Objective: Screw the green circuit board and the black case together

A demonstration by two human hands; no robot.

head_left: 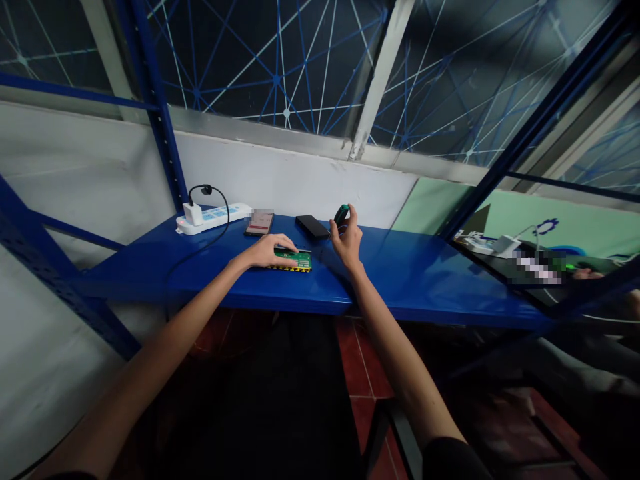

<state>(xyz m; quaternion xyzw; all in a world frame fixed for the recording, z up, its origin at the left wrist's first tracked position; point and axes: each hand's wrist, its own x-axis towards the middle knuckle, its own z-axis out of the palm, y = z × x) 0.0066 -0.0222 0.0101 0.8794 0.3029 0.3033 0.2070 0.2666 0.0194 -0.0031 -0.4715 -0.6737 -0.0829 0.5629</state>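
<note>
On the blue tabletop (pixel 395 267), a green circuit board (pixel 303 257) lies flat, with a yellow-and-black striped front edge. My left hand (pixel 267 251) is closed over its left part, thumb along the front and fingers across the back; the palm hides that end. My right hand (pixel 347 243) is raised above the table, right of the board. It grips a black-and-green handle (pixel 342 214), shaped like a screwdriver's, tilted upward between thumb and fingers. The tool's lower end is hard to make out. Just behind and left of that hand lies a flat black box-like object (pixel 313 227).
A phone (pixel 259 223) lies behind my left hand. Left of it, a white power strip (pixel 215 219) holds a plugged-in adapter, its black cable (pixel 200 250) looping over the table. Blue rack posts (pixel 163 133) frame the table. At right, a person's hand (pixel 587 274) shows near a dark surface.
</note>
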